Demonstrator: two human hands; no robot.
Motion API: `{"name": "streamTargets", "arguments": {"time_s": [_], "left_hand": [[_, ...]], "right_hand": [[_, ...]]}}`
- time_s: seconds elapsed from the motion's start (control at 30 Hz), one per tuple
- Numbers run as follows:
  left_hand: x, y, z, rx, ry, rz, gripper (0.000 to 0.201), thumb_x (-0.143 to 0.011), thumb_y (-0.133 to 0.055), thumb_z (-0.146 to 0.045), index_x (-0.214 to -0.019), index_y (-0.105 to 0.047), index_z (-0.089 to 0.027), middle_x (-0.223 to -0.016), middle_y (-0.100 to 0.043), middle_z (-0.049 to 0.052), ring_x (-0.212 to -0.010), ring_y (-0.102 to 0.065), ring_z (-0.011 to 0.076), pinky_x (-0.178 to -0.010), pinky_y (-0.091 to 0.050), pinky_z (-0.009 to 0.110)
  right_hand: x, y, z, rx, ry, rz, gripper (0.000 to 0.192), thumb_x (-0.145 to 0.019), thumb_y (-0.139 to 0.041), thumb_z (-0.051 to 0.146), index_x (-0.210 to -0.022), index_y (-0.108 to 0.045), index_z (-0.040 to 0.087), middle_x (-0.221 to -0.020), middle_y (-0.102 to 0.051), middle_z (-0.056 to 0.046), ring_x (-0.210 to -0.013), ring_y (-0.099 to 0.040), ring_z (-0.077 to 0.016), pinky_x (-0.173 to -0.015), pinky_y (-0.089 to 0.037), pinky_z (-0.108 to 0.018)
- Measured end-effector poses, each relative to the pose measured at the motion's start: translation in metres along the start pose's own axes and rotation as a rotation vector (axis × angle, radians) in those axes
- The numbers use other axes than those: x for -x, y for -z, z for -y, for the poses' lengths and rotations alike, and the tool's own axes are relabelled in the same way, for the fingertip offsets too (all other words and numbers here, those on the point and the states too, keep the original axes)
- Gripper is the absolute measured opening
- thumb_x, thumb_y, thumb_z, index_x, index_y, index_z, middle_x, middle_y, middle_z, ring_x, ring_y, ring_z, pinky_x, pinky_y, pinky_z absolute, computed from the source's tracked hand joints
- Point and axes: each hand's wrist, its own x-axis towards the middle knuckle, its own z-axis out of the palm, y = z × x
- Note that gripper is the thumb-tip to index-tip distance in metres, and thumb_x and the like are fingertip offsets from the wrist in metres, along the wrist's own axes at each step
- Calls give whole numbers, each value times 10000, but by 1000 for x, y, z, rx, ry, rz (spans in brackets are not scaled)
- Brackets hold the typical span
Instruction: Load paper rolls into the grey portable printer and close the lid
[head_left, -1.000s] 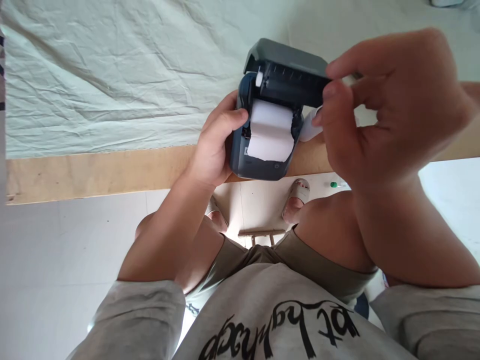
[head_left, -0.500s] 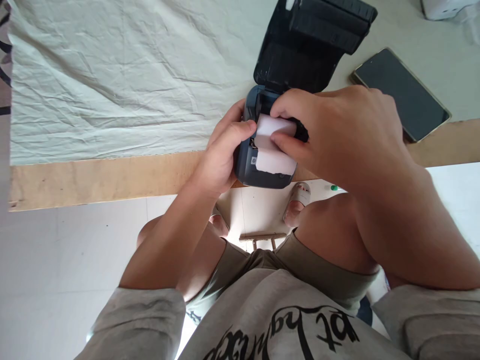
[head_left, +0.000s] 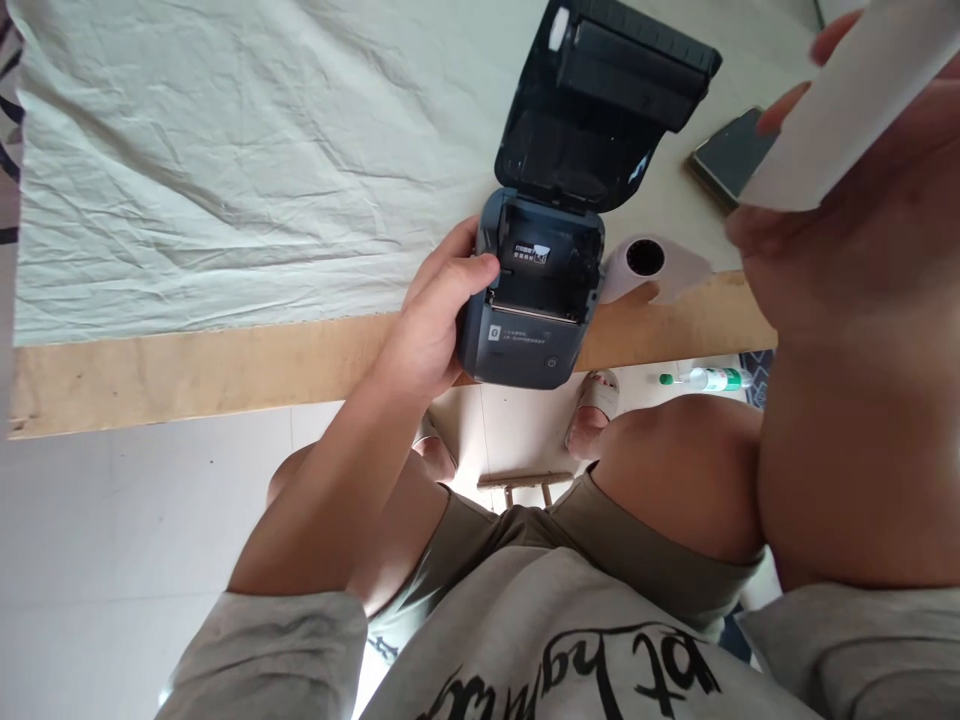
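Observation:
My left hand (head_left: 435, 310) grips a dark blue-grey portable label printer (head_left: 517, 350) by its left side, thumb on the rim. The printer's black lid (head_left: 592, 110) stands swung up, and its paper compartment (head_left: 551, 265) holds no roll. Up at the right, close to the camera, my right hand (head_left: 877, 195) has its fingers around a white paper strip (head_left: 847, 120). Just right of the printer, a white paper roll (head_left: 619, 272) with a dark core shows over the table edge, a pale length trailing from it. Whether that length joins the strip I cannot tell.
A dark phone (head_left: 731, 155) lies on the table, partly covered by the strip and hand. Wrinkled pale cloth (head_left: 247, 180) covers the table behind a bare wooden edge (head_left: 202, 365). A green-capped bottle (head_left: 709, 378) lies on the floor near my feet.
The paper roll has come out of the printer and now shows to its right. My right hand has moved up and right with the paper strip. My left hand keeps the printer.

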Motion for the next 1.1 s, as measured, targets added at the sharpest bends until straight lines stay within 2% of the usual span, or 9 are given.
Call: {"name": "streamTargets", "arguments": {"time_s": [0.13,0.27,0.4,0.53,0.63,0.77,0.9,0.97,1.1], "left_hand": [[0,-2,-1,2,8,-6,215,-728,-457,-333,-886,-533,-209,-791,-561,12,-632,-551,121,-525,-394,234],[0,-3,-1,39,6,-10,208,-731,-449,-293,-896,-534,-198,-756,-568,9,-613,-533,107,-503,-400,219],[0,-4,-2,19,22,-8,242,-736,-427,-290,-932,-517,-180,-814,-584,29,-673,-557,137,-534,-428,245],[0,-5,-3,31,14,-21,236,-720,-446,-287,-922,-515,-187,-758,-552,15,-630,-531,120,-514,-408,232],[0,-5,-2,32,6,-14,239,-723,-447,-300,-927,-514,-196,-764,-551,17,-632,-526,123,-527,-396,241],[0,-4,-1,24,5,-11,222,-730,-447,-311,-902,-522,-192,-820,-575,25,-683,-550,142,-573,-409,265],[0,-1,0,48,15,4,247,-739,-445,-303,-952,-516,-201,-836,-586,20,-709,-565,143,-582,-435,259],[0,0,0,43,12,8,261,-752,-424,-293,-974,-510,-187,-833,-579,23,-700,-566,133,-571,-436,247],[0,0,1,34,-16,22,263,-758,-410,-274,-978,-502,-163,-822,-565,24,-660,-557,116,-550,-424,234]], "right_hand": [[1,-2,-31,-153,-206,-26,253,-738,-383,385,-862,-481,187,-651,-450,-14,-489,-441,-60,-393,-326,-221],[13,-1,-39,-1,-221,-44,314,-640,-604,403,-844,-502,187,-685,-518,-8,-546,-504,-55,-471,-401,-193],[19,4,-38,292,-111,-22,427,-569,-677,388,-943,-557,220,-843,-591,-29,-639,-521,-35,-514,-388,-150],[22,5,-36,290,-25,28,498,-592,-660,310,-1065,-515,249,-850,-610,-28,-624,-541,-51,-528,-409,-167],[28,5,-25,234,130,-72,388,-719,-500,274,-1104,-470,253,-1000,-573,-49,-831,-576,-87,-638,-450,-199],[40,1,2,325,402,-179,359,-691,-502,375,-1005,-528,204,-904,-576,-56,-824,-553,-132,-646,-440,-260],[46,-9,21,497,381,34,477,-673,-556,417,-1078,-465,183,-1016,-553,-42,-934,-540,-148,-744,-485,-296],[47,-15,25,539,290,135,499,-705,-527,437,-1129,-416,199,-1071,-525,-36,-992,-525,-146,-817,-483,-323],[45,-23,27,523,109,204,469,-700,-546,424,-1115,-423,243,-1011,-534,-19,-889,-535,-120,-769,-483,-319]]}}
